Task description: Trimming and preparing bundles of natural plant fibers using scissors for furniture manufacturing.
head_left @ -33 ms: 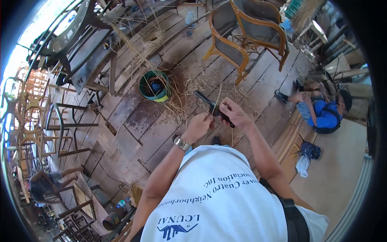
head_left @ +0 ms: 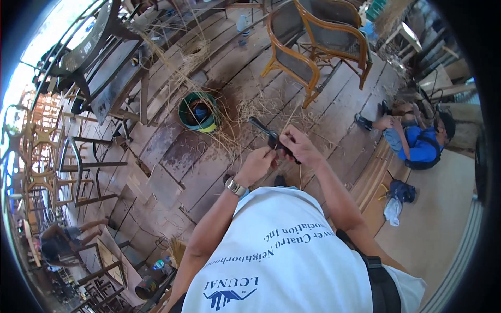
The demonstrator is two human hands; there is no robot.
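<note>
plank floor (head_left: pixel 209 172) carries everything, worn boards running toward the far edge. two wooden armchairs (head_left: pixel 318 41) with mesh backs stand at the far right of the floor, well apart from the hands. dark table (head_left: pixel 99 62) and stools stacked along the left edge. a person in a blue shirt (head_left: pixel 417 143) sits at the right edge of the floor, near a step. green bucket (head_left: pixel 198 112) sits mid-floor, left of the hands, loose straw (head_left: pixel 245 112) spread around and beside it. left hand (head_left: pixel 255 164), watch on the wrist, is clenched, fingers pinching thin straw strands against the tool. right hand (head_left: pixel 300 146) is closed around the handle of a dark tool (head_left: pixel 269 135), which sticks out up-left from between both hands, held above the floor near its middle. tool type: cannot tell, too small.
</note>
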